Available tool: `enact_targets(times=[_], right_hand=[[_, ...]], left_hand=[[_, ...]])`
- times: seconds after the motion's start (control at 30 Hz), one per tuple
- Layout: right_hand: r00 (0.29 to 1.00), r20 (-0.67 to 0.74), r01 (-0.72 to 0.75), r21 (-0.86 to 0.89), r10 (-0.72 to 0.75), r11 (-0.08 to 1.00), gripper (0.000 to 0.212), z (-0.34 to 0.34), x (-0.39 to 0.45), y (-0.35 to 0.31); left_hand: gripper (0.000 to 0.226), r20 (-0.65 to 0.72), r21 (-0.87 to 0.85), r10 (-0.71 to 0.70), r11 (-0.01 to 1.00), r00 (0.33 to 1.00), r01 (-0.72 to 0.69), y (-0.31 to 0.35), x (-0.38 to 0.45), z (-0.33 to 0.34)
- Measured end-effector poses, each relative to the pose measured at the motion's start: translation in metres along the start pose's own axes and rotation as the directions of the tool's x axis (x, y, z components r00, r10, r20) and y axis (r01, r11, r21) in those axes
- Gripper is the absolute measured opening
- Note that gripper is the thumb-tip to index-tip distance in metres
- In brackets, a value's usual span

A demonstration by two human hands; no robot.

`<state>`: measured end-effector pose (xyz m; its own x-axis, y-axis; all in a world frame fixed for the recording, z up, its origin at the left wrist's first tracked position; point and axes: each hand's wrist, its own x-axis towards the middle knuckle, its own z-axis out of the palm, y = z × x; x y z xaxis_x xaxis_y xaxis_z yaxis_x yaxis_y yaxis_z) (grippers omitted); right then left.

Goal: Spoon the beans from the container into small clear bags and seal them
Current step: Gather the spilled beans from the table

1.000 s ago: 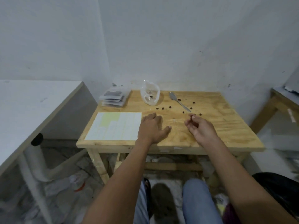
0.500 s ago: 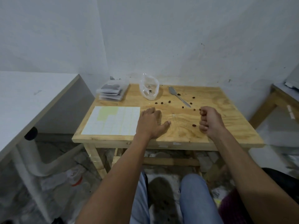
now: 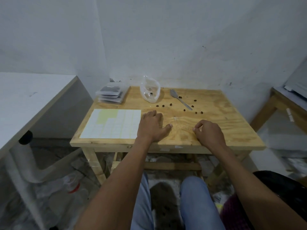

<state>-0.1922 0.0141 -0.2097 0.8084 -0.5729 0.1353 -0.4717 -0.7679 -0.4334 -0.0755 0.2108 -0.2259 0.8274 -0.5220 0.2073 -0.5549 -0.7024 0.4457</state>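
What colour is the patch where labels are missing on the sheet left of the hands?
Pale yellow-green, at the white label sheet's upper left; the head view shows it.

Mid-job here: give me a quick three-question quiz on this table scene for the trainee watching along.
1. True or false: the spoon is held in the right hand.
2. Where is the stack of filled bags? A) far left corner of the table B) on the label sheet C) beside the right hand
3. Fill in: loose beans lie scattered on the table around the ____.

Key
1. False: the spoon lies on the table, past both hands.
2. A: the left hand rests flat beside the label sheet, and the clear bag stands to the right of the stack.
3. spoon
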Motion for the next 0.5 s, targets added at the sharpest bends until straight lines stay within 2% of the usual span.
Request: enact_targets(times=[0.07,0.1,0.17,0.2,0.23,0.27,0.3,0.33,0.37,0.4,0.5], right_hand=[[1.000,0.013,0.003,-0.008,-0.003,1.000,0.011,-0.002,0.000,-0.002],[1.000,0.011,-0.024,0.057,0.024,0.998,0.012,-0.003,0.002,-0.004],[0.991,0.017,-0.130,0.330,0.131,0.935,0.019,-0.006,0.007,-0.013],[0.975,0.053,-0.213,0.526,0.218,0.823,0.023,-0.008,0.011,-0.019],[0.943,0.146,-0.310,0.713,0.300,0.629,0.024,-0.009,0.015,-0.026],[0.899,0.275,-0.401,0.829,0.341,0.389,0.024,-0.010,0.020,-0.033],[0.857,0.391,-0.463,0.870,0.334,0.169,0.022,-0.010,0.024,-0.040],[0.829,0.470,-0.497,0.867,0.304,0.015,0.021,-0.009,0.030,-0.047],[0.812,0.513,-0.515,0.854,0.277,-0.072,0.021,-0.007,0.035,-0.055],[0.806,0.536,-0.525,0.843,0.252,-0.114,0.021,-0.005,0.040,-0.062],[0.796,0.580,-0.564,0.815,0.173,-0.133,0.020,0.008,0.057,-0.081]], left_hand=[[0.064,-0.002,0.001,0.003,1.000,1.000,-0.003,0.001,0.000,0.000],[0.065,-0.001,-0.002,0.004,1.000,1.000,-0.004,0.001,0.000,0.000],[0.065,0.003,-0.011,0.001,1.000,1.000,-0.001,0.000,-0.001,0.001],[0.066,0.001,-0.009,0.002,1.000,1.000,-0.002,0.000,-0.001,0.001],[0.066,-0.002,-0.004,0.006,1.000,1.000,-0.006,0.000,0.000,0.001],[0.066,-0.004,0.002,0.010,1.000,1.000,-0.010,0.000,0.001,0.001],[0.066,-0.008,0.011,0.013,1.000,1.000,-0.013,-0.001,0.002,0.002],[0.066,-0.011,0.021,0.015,1.000,1.000,-0.015,-0.002,0.003,0.003],[0.067,-0.014,0.036,0.016,0.999,1.000,-0.016,-0.002,0.004,0.004],[0.069,-0.011,0.051,0.012,0.999,1.000,-0.011,-0.002,0.004,0.005],[0.085,0.023,0.117,-0.043,0.992,0.999,0.041,-0.003,0.006,0.008]])
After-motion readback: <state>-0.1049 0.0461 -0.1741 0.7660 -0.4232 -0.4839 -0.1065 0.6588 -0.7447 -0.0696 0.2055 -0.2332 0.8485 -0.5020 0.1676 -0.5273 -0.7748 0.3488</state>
